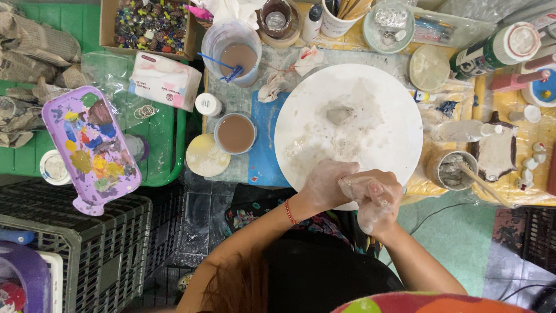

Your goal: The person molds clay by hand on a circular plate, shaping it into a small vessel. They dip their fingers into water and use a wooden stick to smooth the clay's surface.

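My left hand (325, 185), with a red thread bracelet on its wrist, and my right hand (377, 202) are pressed together at the near edge of a round white board (399, 116). Both are coated in pale clay. They close around a lump of whitish clay (354, 186), most of it hidden by the fingers. A small grey clay piece (340, 115) lies near the middle of the board, among smears of wet clay.
Two cups of brown water (236, 133) (237, 58) stand left of the board. A purple paint palette (90, 148) and a tissue pack (165, 78) lie on a green tray. A pot with a stick (454, 170) sits to the right, and a black crate (87, 243) stands lower left.
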